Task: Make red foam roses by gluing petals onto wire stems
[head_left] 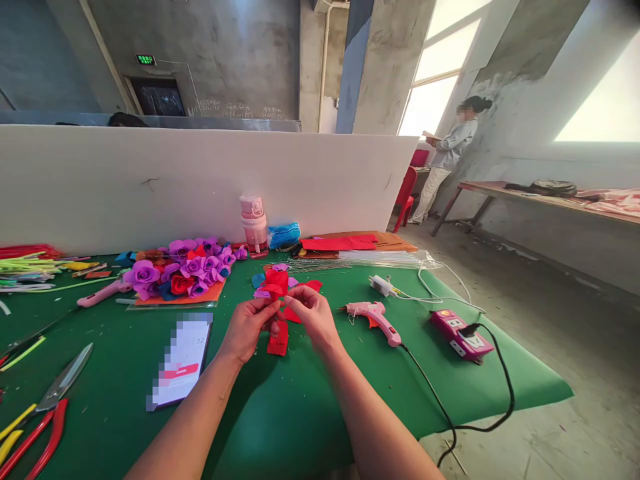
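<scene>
Over the green table (280,413), my left hand (250,325) pinches a red paper flower piece (276,280) between thumb and fingers. My right hand (315,319) closes on the same piece from the other side, with its fingertips close to the left ones. Just how the petals are folded between the fingers is hidden. Loose red paper petals (278,341) lie below and behind the hands, with purple and blue ones among them. To the right of my right hand rests a pink hot glue gun (373,315) on its side, nozzle toward the hand.
Finished paper roses (193,267) are heaped at the back left. A phone (184,360) and red-handled scissors (55,413) lie on the left. A pink bottle (255,227) stands before the white partition (200,180). A power strip (463,335) with cables sits right. A person (450,147) stands beyond.
</scene>
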`<state>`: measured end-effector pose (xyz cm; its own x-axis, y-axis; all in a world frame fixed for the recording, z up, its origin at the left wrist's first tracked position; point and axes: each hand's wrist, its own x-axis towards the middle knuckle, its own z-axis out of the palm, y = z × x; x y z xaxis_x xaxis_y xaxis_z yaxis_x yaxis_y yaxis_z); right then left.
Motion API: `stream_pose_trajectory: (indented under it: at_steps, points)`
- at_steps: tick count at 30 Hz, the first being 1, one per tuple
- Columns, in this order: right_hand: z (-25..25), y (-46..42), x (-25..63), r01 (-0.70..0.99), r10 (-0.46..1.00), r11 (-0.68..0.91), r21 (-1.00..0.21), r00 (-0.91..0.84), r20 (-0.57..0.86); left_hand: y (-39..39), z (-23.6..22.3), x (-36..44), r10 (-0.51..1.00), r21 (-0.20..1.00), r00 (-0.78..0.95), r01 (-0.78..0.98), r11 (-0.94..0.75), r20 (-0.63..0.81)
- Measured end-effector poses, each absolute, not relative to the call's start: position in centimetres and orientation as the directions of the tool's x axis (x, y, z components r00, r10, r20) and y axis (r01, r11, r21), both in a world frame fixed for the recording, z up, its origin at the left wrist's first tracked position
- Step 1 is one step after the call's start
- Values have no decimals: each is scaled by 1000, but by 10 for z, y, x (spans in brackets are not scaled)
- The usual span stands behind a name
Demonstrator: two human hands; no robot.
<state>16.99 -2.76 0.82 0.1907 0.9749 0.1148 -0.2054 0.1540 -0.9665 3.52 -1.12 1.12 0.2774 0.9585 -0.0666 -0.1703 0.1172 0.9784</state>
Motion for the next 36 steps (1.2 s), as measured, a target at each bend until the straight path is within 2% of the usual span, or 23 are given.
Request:
stream_pose_trajectory:
  at_steps: [9, 24, 29, 36]
  points:
    - [0, -24, 167, -210, 975, 94, -973, 215, 48, -11, 8, 39, 956, 982, 280, -132, 131, -90]
    - [-6, -22, 166, -159, 974, 112, -981, 211, 77, -13, 3, 40, 960, 987, 274, -122, 100, -63]
    - [-1, -25, 164, -185, 983, 95, -978, 175, 63, -11, -1, 41, 966, 989, 246, -98, 110, -83]
    - [-4, -27, 161, -270, 995, 50, -962, 100, 23, -15, -3, 44, 974, 994, 222, -90, 63, -42]
